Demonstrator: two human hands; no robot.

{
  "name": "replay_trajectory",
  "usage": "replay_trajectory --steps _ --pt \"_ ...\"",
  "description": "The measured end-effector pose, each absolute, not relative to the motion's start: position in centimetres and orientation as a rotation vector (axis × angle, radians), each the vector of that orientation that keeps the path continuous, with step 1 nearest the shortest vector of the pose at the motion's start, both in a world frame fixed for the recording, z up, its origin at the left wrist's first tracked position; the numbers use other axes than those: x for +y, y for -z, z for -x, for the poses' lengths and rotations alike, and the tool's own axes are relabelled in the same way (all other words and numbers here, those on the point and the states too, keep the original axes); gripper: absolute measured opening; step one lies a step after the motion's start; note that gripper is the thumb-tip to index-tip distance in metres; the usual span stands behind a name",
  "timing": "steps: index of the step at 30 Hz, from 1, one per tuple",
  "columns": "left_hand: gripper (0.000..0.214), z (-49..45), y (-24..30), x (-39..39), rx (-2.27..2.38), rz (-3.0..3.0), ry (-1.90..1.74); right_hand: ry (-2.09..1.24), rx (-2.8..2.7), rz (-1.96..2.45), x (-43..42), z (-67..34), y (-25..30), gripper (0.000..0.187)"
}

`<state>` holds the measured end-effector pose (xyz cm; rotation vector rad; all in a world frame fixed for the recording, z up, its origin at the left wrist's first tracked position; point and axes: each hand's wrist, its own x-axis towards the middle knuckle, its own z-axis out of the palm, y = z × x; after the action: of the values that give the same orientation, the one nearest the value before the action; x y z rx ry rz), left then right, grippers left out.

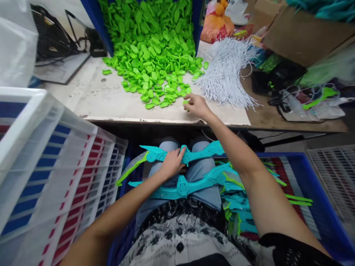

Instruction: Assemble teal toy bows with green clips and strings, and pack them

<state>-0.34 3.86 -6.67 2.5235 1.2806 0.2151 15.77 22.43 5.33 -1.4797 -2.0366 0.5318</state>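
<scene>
My left hand [172,162] is closed around the middle of a turquoise plastic toy bow [203,154], held across my knees. This bow has a lime-green limb [133,169] on its left end. A second turquoise toy bow [181,187] lies nearer to me on my lap. On the table, my right hand [197,106] is at the near right edge of a heap of small lime-green plastic pieces [155,55]. Its thumb and fingertips are pinched on one green piece [185,102], partly hidden by the fingers.
A blue bin [197,26] stands tipped behind the heap. White cords [227,74] lie right of it on the table [83,96]. A white crate [55,155] stands at left. A blue crate [318,192] at right holds more bow parts. A fan [50,33] stands back left.
</scene>
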Motion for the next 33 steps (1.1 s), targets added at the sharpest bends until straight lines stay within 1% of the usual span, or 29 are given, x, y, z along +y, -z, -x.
replay_trajectory --steps 3,5,7,11,13,15,19,22,25,27,29,33 --pt "0.082 -0.6 6.0 4.8 1.303 -2.513 -0.079 -0.704 -1.752 1.635 21.8 -17.7 -4.5 0.016" --pt "0.085 -1.0 5.5 5.1 1.335 -2.488 -0.063 -0.696 -1.629 1.708 21.6 -18.2 -4.0 0.014" --pt "0.089 -1.2 5.1 5.5 1.37 -2.436 -0.044 -0.57 -1.604 1.799 21.4 -18.4 -3.8 0.014" --pt "0.1 -1.1 5.0 6.5 1.342 -2.306 -0.001 -0.239 -1.765 1.913 21.1 -19.6 -3.6 0.017" --pt "0.104 -1.0 5.2 7.0 1.308 -2.26 0.004 -0.153 -1.852 1.854 20.9 -20.7 -3.3 0.021" --pt "0.104 -0.7 5.4 7.3 1.288 -2.227 -0.001 -0.112 -1.965 1.706 20.6 -21.9 -2.9 0.025" --pt "0.103 -0.3 5.3 7.9 1.258 -2.177 0.0 -0.171 -2.305 1.351 19.7 -23.7 -2.5 0.028" --pt "0.104 -0.2 5.2 8.3 1.236 -2.159 0.005 -0.173 -2.403 1.297 19.5 -24.3 -2.4 0.028" --pt "0.104 -0.6 5.4 7.7 1.213 -2.255 -0.071 -0.163 -2.383 1.331 19.7 -24.3 -2.2 0.026" --pt "0.098 -0.9 5.7 6.8 1.227 -2.382 -0.151 -0.162 -2.336 1.357 19.6 -24.0 -2.2 0.026" --pt "0.085 -1.1 6.0 5.7 1.269 -2.475 -0.176 -0.157 -2.254 1.365 18.9 -23.5 -2.3 0.027" --pt "0.066 -0.6 4.8 5.4 1.2 -2.449 -0.148 -0.231 -2.116 1.262 15.2 -22.9 -2.9 0.026"
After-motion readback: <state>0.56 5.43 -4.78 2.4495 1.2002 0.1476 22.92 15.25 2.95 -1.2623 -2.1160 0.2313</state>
